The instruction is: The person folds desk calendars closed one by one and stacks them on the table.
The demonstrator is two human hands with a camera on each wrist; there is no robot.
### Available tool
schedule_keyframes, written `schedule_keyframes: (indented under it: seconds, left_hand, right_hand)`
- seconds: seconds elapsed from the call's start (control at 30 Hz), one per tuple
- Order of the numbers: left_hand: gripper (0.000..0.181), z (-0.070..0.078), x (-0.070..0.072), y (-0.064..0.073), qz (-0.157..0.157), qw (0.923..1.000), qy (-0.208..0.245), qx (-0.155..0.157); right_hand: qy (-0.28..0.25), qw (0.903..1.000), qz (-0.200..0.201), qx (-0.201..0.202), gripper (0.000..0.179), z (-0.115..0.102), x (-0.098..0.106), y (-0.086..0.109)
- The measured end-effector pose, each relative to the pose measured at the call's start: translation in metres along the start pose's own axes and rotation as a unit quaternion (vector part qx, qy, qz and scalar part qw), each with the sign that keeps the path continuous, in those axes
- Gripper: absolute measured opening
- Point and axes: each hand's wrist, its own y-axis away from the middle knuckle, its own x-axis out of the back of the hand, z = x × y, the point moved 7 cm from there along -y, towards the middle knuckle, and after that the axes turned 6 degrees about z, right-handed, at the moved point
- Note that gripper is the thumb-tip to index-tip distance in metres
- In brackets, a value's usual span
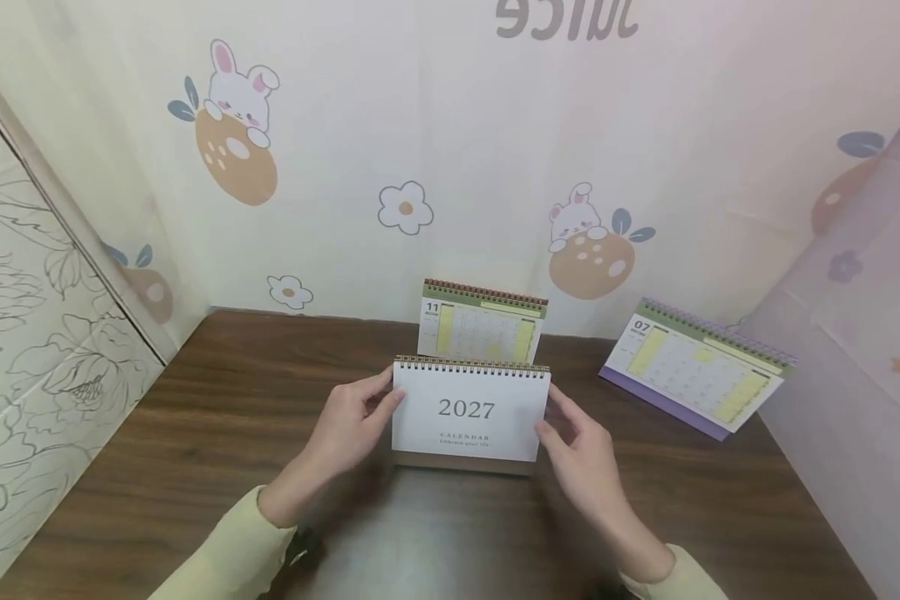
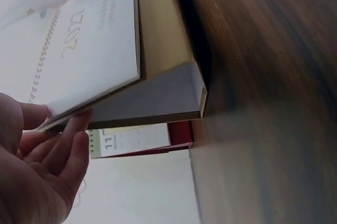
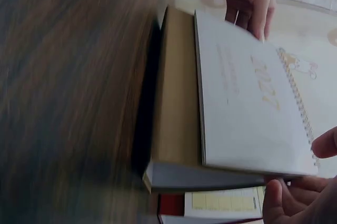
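Note:
A white desk calendar point(image 1: 467, 425) printed "2027" stands upright on a folded brown base, its spiral binding along the top. The left hand point(image 1: 351, 427) grips its left side, thumb on the front cover and fingers behind. On the opposite side the right hand point(image 1: 587, 460) holds the edge the same way. In the left wrist view, the base point(image 2: 163, 29) opens into a hollow triangle beneath the cover. Close behind stands a second calendar point(image 1: 487, 327) with a green top band, showing page 11, its lower part hidden by the white one.
A third calendar point(image 1: 697, 367), on a purple base and showing page 07, stands angled at the right of the brown wooden table point(image 1: 270, 375). A light curtain point(image 1: 345, 125) with rabbit and flower prints hangs along the table's back edge; patterned panels flank both sides.

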Motion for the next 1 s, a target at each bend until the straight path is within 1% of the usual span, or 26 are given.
schedule_keyframes:
  seconds: [0.07, 0.13, 0.23, 0.3, 0.47, 0.6, 0.7, 0.77, 0.83, 0.9, 1.0]
  left_hand:
    - [0.039, -0.002, 0.002, -0.001, 0.009, 0.9999, 0.003, -0.009]
    - [0.038, -0.005, 0.003, -0.002, 0.012, 0.9998, -0.001, -0.013]
    - [0.038, -0.009, 0.005, -0.001, 0.008, 0.9999, -0.004, -0.011]
    - [0.038, -0.01, 0.005, -0.002, 0.0, 0.9999, -0.001, -0.013]
    - [0.037, -0.01, 0.007, -0.005, -0.011, 0.9995, 0.013, -0.026]
    - [0.026, -0.012, 0.011, -0.008, -0.016, 0.9995, 0.011, -0.024]
    - [0.016, -0.014, 0.014, -0.008, -0.024, 0.9994, 0.011, -0.022]
    - [0.012, -0.015, 0.015, -0.009, -0.034, 0.999, 0.011, -0.027]
    - [0.009, -0.015, 0.016, -0.009, -0.048, 0.998, 0.012, -0.04]
    - [0.009, -0.016, 0.015, -0.01, -0.062, 0.9968, 0.011, -0.05]
    - [0.008, -0.017, 0.015, -0.011, -0.082, 0.995, 0.004, -0.057]
  right_hand:
    - [0.012, 0.9996, 0.018, 0.019, 0.043, 0.002, 0.003, -0.002]
    - [0.025, 0.9984, 0.028, 0.042, 0.038, 0.003, 0.006, -0.004]
    - [0.036, 0.9964, 0.026, 0.072, 0.034, 0.007, 0.01, -0.01]
    - [0.036, 0.9956, 0.021, 0.084, 0.031, 0.011, 0.015, -0.014]
    - [0.016, 0.9957, -0.002, 0.091, 0.02, 0.019, 0.023, -0.025]
    - [0.002, 0.9932, -0.02, 0.114, 0.017, 0.02, 0.023, -0.03]
    - [-0.021, 0.9906, -0.031, 0.131, 0.014, 0.02, 0.021, -0.032]
    - [-0.034, 0.9893, -0.04, 0.136, 0.013, 0.021, 0.02, -0.033]
    - [-0.043, 0.9881, -0.049, 0.139, 0.012, 0.023, 0.019, -0.034]
    - [-0.045, 0.9874, -0.058, 0.14, 0.011, 0.026, 0.018, -0.035]
    - [-0.047, 0.9853, -0.077, 0.145, 0.011, 0.03, 0.017, -0.036]
